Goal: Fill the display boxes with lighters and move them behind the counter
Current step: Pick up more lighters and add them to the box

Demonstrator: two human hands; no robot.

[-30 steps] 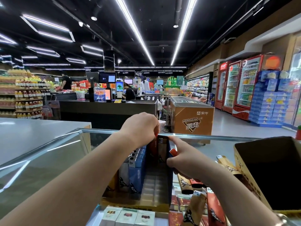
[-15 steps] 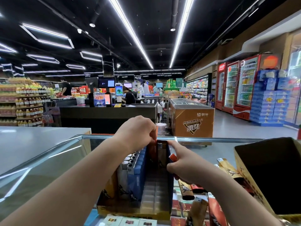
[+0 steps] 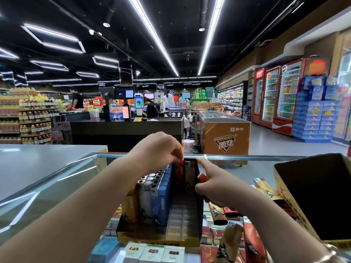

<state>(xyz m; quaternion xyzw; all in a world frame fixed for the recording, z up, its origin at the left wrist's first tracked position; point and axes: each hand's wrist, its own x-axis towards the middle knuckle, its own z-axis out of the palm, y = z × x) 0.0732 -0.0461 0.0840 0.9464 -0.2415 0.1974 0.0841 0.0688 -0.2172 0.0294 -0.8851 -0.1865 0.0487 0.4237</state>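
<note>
My left arm reaches forward from the lower left, bare, forearm sloping up to the wrist. My left hand (image 3: 157,149) is turned knuckles-up, fingers curled downward, the fingertips pinching a red lighter (image 3: 180,168) from above. My right arm comes in from the lower right, a bracelet showing at the picture's bottom edge. My right hand (image 3: 212,186) sits lower and just right of the left, forefinger stretched forward, the other fingers curled round a bunch of lighters (image 3: 218,213) whose ends stick out above and below my fist. The two hands are close but apart.
</note>
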